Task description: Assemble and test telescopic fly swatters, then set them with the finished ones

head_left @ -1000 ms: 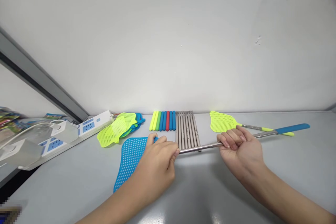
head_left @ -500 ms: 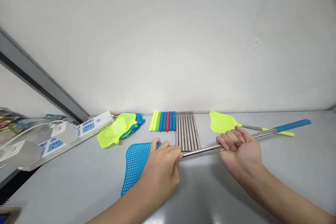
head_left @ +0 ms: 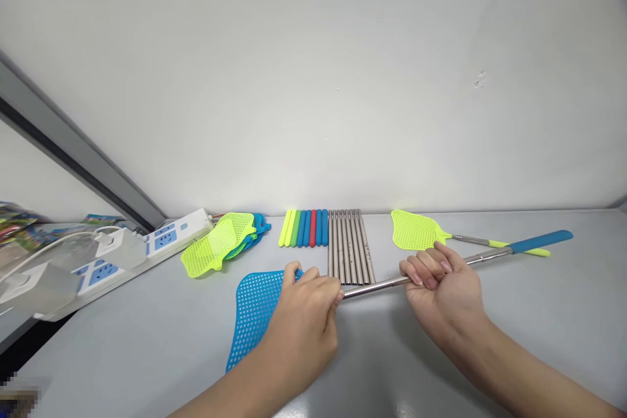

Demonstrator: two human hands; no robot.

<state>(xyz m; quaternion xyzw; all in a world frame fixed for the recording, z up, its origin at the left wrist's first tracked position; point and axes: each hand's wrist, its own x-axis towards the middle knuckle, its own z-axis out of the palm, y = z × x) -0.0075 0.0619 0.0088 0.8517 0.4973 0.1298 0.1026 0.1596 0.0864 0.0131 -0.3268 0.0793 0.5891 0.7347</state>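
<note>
Both of my hands are closed on one blue fly swatter (head_left: 257,305) with a telescopic metal rod. My left hand (head_left: 309,320) grips it where the perforated blue head meets the rod, hiding that joint. Farther right, my right hand (head_left: 441,281) wraps its fingers round the middle of the rod, palm turned up. The blue handle (head_left: 541,242) sticks out beyond it, crossing in front of the handle of a yellow-green fly swatter (head_left: 416,230) that lies on the table behind.
Metal rods (head_left: 349,248) lie side by side beyond my hands, next to a row of coloured handle grips (head_left: 304,228). Left of them is a pile of loose swatter heads (head_left: 215,245). A white power strip (head_left: 181,230) with plugged-in adapters runs along the left, before the wall (head_left: 343,78).
The rod has become slightly shorter: the blue handle and my right hand have shifted a little left and down. My left hand stays nearly in place.
</note>
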